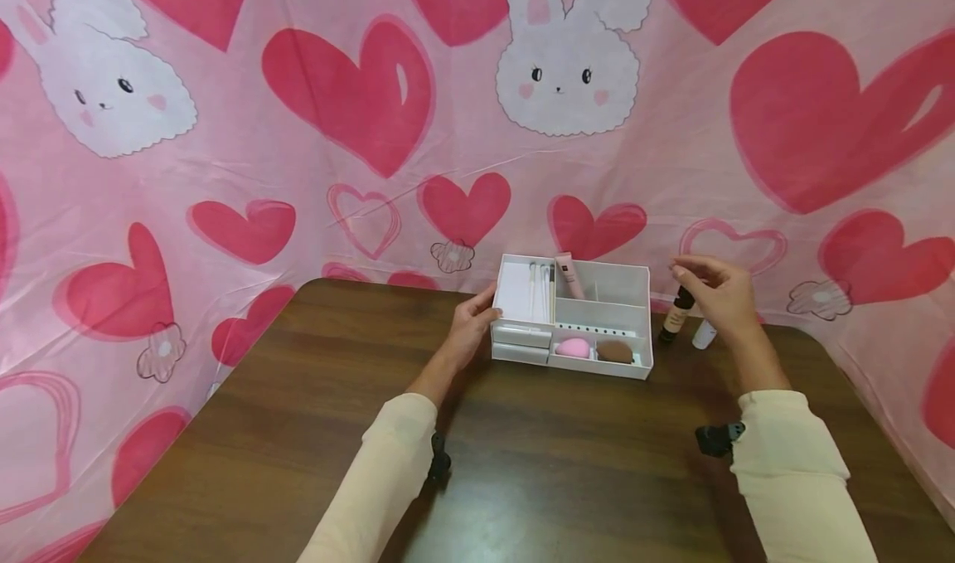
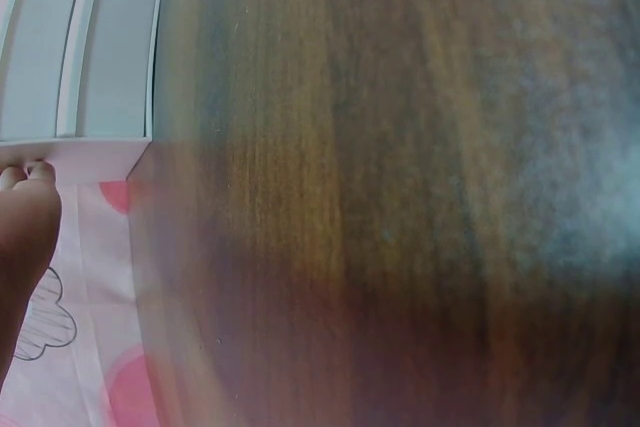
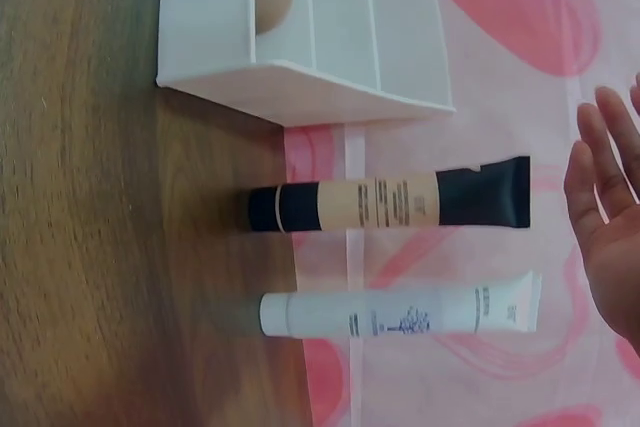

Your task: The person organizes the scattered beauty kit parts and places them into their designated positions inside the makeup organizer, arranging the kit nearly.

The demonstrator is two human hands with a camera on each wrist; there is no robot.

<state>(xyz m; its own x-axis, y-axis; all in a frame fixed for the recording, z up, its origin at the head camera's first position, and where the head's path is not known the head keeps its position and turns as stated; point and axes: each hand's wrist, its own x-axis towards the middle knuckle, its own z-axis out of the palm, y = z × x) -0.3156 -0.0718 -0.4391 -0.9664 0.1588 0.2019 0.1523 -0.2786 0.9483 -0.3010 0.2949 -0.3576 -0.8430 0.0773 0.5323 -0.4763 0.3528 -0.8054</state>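
Observation:
A white desktop organizer (image 1: 600,311) stands near the back of the table. My left hand (image 1: 472,324) rests against its left side wall, beside two small drawers (image 1: 521,344); the left wrist view shows fingertips (image 2: 38,173) at that wall. To the organizer's right, a beige tube with black ends (image 3: 380,204) and a white tube (image 3: 400,312) stand upright on their caps. My right hand (image 1: 725,293) hovers over them, fingers loosely bent and holding nothing. The right wrist view shows the right hand's fingers (image 3: 600,152) apart from both tubes.
Slim brushes (image 1: 541,291) lie in the organizer's top left tray. A pink tube (image 1: 569,276) leans in a rear compartment. A pink sponge (image 1: 573,347) and a brown sponge (image 1: 615,351) sit in front compartments. Heart-patterned cloth (image 1: 462,132) hangs behind the wooden table (image 1: 522,463).

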